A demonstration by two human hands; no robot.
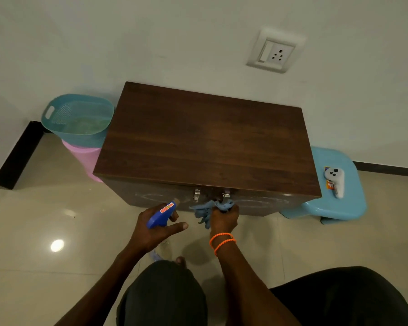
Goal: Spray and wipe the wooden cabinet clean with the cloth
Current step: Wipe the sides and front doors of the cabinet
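Note:
A dark wooden cabinet (205,137) stands against the wall, seen from above, with two metal handles on its front doors. My left hand (156,228) grips a spray bottle (161,215) with a blue trigger head; the nozzle points at the cabinet's front, and the clear bottle body hangs mostly hidden below the hand. My right hand (224,220), with orange bead bracelets on the wrist, holds a bunched blue cloth (207,209) against the front just under the right handle. Faint wet streaks show on both doors.
A teal mesh basket (78,118) stacked on a pink bin (85,158) stands left of the cabinet. A light blue plastic stool (332,196) with a white controller (336,181) on it sits to the right. A wall socket (275,52) is above. My knees fill the bottom.

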